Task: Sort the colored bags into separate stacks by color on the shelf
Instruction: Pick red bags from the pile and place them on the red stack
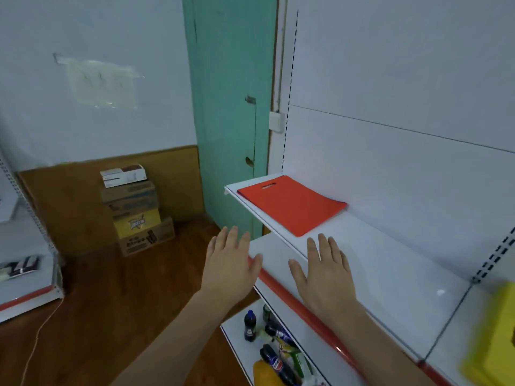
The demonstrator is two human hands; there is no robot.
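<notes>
Stack of cardboard boxes (136,210) on the wooden floor (111,296) by the wall, teal door (231,107), white wall switch (276,121), dark soda bottles (250,325) on the lower shelf, taped paper (103,83) on the wall

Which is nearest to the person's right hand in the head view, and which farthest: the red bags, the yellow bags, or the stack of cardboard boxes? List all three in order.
Measured from the right hand:
1. Red bags, just beyond the fingers on the upper shelf.
2. Yellow bags, off to the right at the picture's edge.
3. Cardboard boxes, far left on the floor by the wall.
</notes>
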